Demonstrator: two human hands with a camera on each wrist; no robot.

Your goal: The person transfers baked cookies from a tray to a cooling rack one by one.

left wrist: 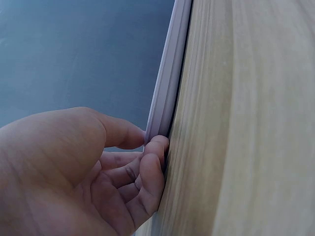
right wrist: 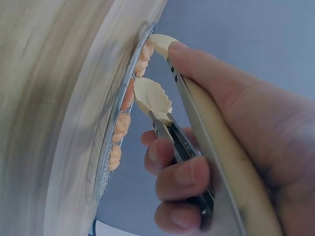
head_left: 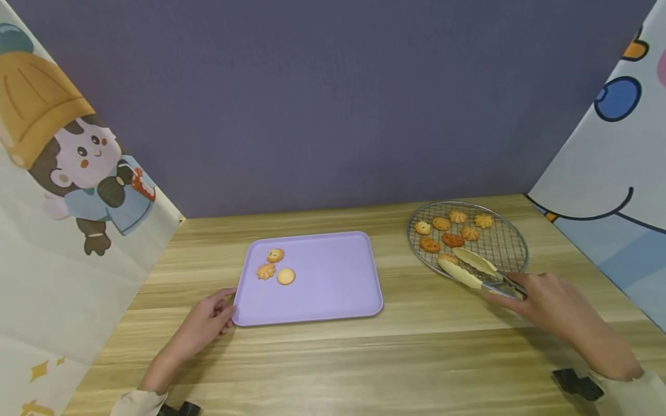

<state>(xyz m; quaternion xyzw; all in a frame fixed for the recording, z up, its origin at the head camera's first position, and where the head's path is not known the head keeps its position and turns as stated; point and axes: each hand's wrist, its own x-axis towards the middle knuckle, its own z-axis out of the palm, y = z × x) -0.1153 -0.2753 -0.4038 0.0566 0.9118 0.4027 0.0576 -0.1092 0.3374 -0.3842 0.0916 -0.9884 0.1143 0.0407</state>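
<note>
My left hand (head_left: 205,320) holds the left edge of a lilac tray (head_left: 333,283) near its front corner, thumb on the rim and fingers curled against the side. On the tray's left part lie a round cookie (head_left: 285,276), a flower-shaped cookie (head_left: 266,271) and a third cookie (head_left: 275,255). My right hand (head_left: 554,306) grips metal tongs (head_left: 460,274) with cream scalloped tips. These tips are spread over the front of a round wire rack (head_left: 502,248), about a cookie (head_left: 448,258); whether they touch it I cannot tell.
Several more cookies sit on the rack, among them a reddish one (head_left: 453,240) and a flower-shaped one (head_left: 484,221). A wood-grain table (head_left: 354,364) carries tray and rack. A dark wall (head_left: 333,115) stands behind, with cartoon-printed panels (head_left: 588,173) at both sides.
</note>
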